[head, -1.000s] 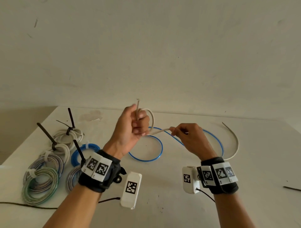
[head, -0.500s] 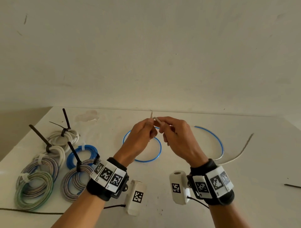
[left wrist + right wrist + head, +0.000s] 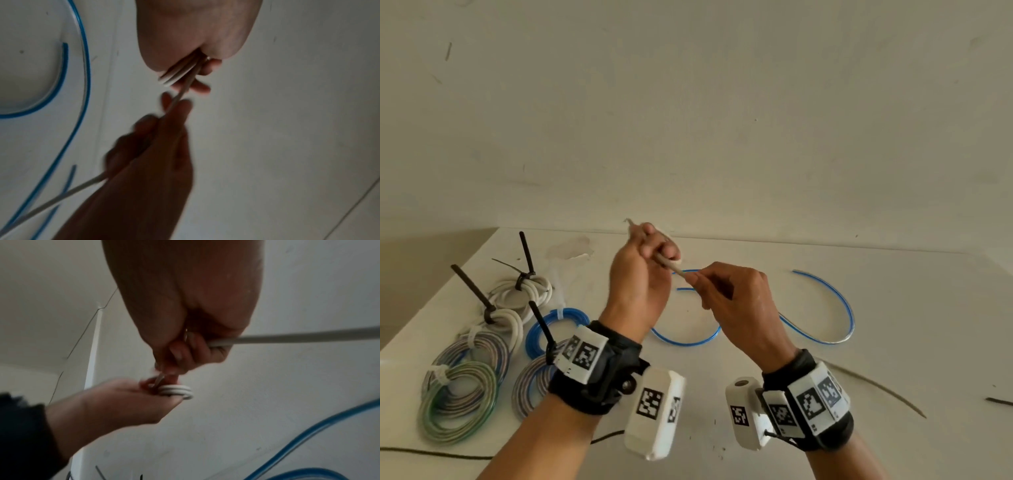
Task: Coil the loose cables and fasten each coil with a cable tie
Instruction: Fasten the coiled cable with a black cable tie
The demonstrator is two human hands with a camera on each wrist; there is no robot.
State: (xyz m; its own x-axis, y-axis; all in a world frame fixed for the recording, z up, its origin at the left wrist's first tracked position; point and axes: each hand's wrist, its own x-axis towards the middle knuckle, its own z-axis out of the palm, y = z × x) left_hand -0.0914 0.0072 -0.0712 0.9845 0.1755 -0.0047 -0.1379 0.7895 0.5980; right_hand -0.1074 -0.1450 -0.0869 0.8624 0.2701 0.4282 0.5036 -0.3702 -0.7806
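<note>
At my nine o'clock lie six tied coils (image 3: 482,346). One loose blue cable (image 3: 835,308) sprawls at one o'clock, and my two hands (image 3: 640,281) share one white cable (image 3: 678,270).

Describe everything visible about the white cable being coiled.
The white cable is thin, round and off-white, plastic-looking. The left hand grips a small coil of several loops; the right hand pinches the straight run beside it. Its free tail trails across the white table.
</note>
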